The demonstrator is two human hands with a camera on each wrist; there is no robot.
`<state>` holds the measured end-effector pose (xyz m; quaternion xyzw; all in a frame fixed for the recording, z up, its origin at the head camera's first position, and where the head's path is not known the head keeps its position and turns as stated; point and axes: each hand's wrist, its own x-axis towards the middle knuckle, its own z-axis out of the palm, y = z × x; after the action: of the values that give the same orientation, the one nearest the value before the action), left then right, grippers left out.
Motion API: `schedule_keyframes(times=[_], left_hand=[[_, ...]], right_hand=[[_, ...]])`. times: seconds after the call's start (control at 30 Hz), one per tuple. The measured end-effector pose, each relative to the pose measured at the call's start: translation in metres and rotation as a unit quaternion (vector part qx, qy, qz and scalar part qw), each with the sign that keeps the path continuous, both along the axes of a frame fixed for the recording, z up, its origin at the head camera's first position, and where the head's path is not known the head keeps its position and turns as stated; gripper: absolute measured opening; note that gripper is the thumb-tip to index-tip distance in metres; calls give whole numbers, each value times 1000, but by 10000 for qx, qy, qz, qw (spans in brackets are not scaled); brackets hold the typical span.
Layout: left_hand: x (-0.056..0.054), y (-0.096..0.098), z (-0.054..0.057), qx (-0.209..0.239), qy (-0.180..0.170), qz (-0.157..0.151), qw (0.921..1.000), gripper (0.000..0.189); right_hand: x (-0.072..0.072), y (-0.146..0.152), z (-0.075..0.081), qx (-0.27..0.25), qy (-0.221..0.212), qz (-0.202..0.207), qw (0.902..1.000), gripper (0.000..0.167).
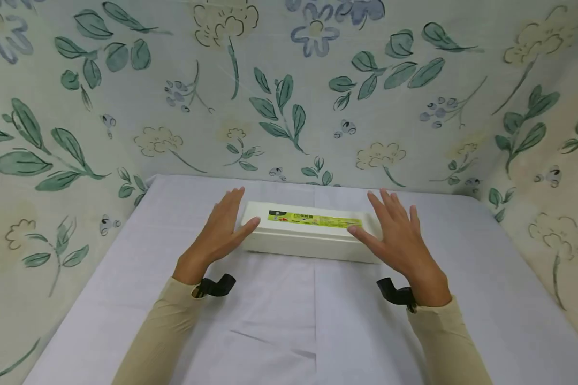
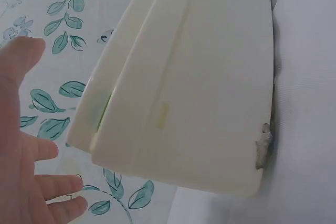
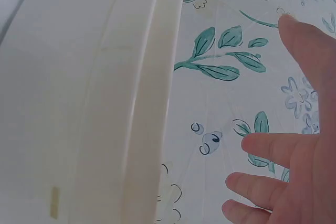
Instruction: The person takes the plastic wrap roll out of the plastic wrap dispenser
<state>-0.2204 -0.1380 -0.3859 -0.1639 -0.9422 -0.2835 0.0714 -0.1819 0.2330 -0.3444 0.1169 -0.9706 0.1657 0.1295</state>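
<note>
A long white lidded box (image 1: 313, 243) lies crosswise on the table, with a yellow-green printed label (image 1: 315, 220) along its top. At its left end is my left hand (image 1: 217, 232), fingers straight and thumb spread towards the box. My right hand (image 1: 395, 235) is held the same way by the right end, its thumb in front of the lid in the head view. Gaps show between the fingers and the box in both wrist views. A worn, greyish spot (image 2: 263, 146) marks one lower edge of the box in the left wrist view.
A white cloth (image 1: 270, 321) with creases covers the table. Behind and at the sides hangs a floral curtain-like fabric (image 1: 289, 123). Each wrist wears a black camera mount, the left mount (image 1: 219, 286) and the right mount (image 1: 394, 293).
</note>
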Motion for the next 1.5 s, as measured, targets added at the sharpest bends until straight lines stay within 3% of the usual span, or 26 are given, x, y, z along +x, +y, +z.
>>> schedule_keyframes(times=[0.13, 0.3, 0.63, 0.83, 1.1, 1.5], left_hand=[[-4, 2, -5, 686, -203, -174, 9973, 86], [-8, 1, -17, 1218, -378, -239, 9915, 83], [-17, 4, -36, 2377, -536, -599, 9680, 78], [-23, 6, -50, 2572, -677, -725, 9613, 89], [-19, 2, -66, 2688, -853, -624, 9574, 98], [-20, 3, -77, 2985, -1112, -606, 9460, 109]], right_hand=[[-4, -3, -3, 27, 102, 144, 9998, 89], [-9, -8, -6, 149, 82, 263, 9995, 89], [-18, -18, -4, 303, -1, 379, 9988, 91], [-21, -22, -6, 339, -9, 381, 9987, 92], [-25, -35, -14, 255, -148, 587, 9978, 94], [-31, -41, -18, 273, -156, 770, 9965, 99]])
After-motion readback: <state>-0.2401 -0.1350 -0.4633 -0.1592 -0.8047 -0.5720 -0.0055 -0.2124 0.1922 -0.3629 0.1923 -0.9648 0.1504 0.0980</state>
